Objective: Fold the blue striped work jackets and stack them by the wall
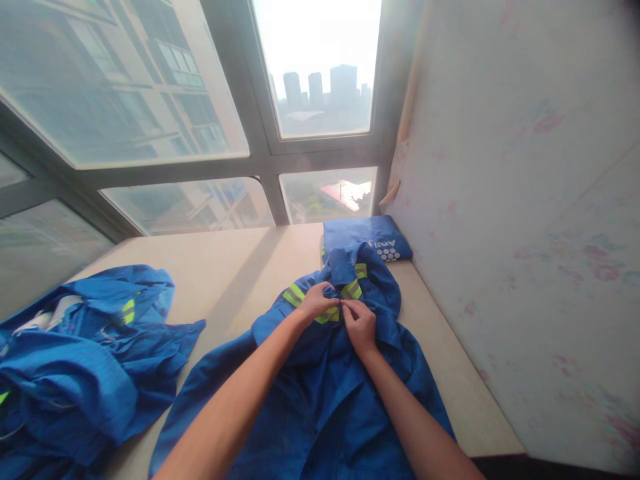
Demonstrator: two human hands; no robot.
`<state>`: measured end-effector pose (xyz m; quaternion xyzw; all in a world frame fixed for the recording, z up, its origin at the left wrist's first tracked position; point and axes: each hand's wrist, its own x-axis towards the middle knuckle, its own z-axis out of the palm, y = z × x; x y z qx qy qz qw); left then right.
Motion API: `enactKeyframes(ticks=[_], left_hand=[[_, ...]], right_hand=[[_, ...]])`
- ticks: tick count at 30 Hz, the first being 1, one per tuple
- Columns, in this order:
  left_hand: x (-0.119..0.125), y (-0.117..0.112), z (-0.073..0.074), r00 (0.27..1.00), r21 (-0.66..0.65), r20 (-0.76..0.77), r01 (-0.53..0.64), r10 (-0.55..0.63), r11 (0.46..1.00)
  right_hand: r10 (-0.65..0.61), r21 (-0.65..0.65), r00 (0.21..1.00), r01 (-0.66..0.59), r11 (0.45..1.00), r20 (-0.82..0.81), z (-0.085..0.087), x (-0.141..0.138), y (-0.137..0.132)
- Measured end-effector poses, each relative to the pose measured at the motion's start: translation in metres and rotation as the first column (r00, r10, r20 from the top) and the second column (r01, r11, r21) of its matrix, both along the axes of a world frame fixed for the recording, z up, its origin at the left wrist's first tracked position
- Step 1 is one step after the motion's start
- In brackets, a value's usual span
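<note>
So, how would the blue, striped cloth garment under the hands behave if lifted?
This blue cloth garment with yellow-green stripes would probably hang floppy, since its fabric lies in soft folds. It seems unlikely to roll, being spread across the pale flat surface. If lifted where the left hand and right hand pinch it, its loose lower part may trail.
</note>
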<state>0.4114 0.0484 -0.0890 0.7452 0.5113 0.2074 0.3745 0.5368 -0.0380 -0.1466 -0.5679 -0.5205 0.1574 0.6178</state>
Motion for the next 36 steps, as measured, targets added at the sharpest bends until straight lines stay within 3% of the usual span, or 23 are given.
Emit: enactKeyframes(ticks=[13, 17, 21, 23, 25, 30, 33, 36], left_hand=[[0.006, -0.009, -0.008, 0.999, 0.102, -0.054, 0.001, 0.005, 0.995], [0.004, -0.019, 0.005, 0.989, 0.164, -0.132, 0.085, -0.063, 0.983], [-0.002, -0.047, 0.028, 0.946, 0.261, -0.295, 0.217, -0.137, 0.941], [-0.007, -0.065, 0.039, 0.873, 0.344, -0.454, 0.357, -0.178, 0.869], [-0.010, -0.080, 0.047, 0.801, 0.397, -0.566, 0.473, -0.196, 0.786], [-0.009, -0.105, 0.054, 0.752, 0.427, -0.586, 0.603, -0.302, 0.674], [-0.005, -0.109, 0.056, 0.785, 0.448, -0.537, 0.576, -0.309, 0.684], [-0.005, -0.102, 0.057, 0.896, 0.500, -0.362, 0.421, -0.259, 0.757]], right_hand=[[0.010, -0.041, 1.000, -0.010, 0.999, -0.017, -0.002, 0.000, 0.002], [0.008, -0.057, 0.998, -0.012, 0.998, -0.066, -0.009, 0.001, 0.006], [-0.004, -0.139, 0.958, -0.038, 0.990, -0.288, -0.013, 0.009, 0.010], [-0.019, -0.167, 0.941, -0.040, 0.985, -0.338, -0.002, 0.019, 0.009], [-0.061, -0.137, 0.956, 0.022, 0.990, -0.286, 0.021, 0.031, 0.006], [-0.199, 0.069, 0.972, 0.192, 0.979, 0.122, 0.097, 0.053, 0.024], [-0.159, 0.026, 0.891, 0.163, 0.986, 0.425, 0.119, 0.049, 0.057], [0.028, -0.235, 0.755, 0.169, 0.957, 0.656, 0.116, 0.037, 0.090]])
